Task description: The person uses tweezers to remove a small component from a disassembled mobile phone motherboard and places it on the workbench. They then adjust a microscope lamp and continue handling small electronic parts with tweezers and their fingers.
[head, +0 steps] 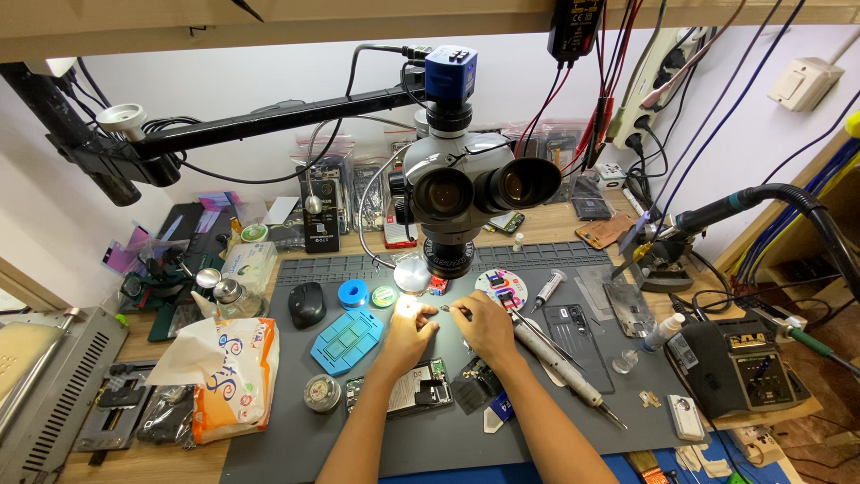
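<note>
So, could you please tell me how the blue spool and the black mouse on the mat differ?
The blue spool is a small, bright blue ring with a hole through its middle; the black mouse is larger, dark and a solid rounded oval. The spool lies nearer the left hand, the mouse farther out. Both rest untouched on the grey mat.

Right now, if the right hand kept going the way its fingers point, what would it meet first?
The right hand points left toward the left hand, holding a thin tool. It would likely meet the left hand's fingertips first, under the microscope; depth is unclear.
</note>
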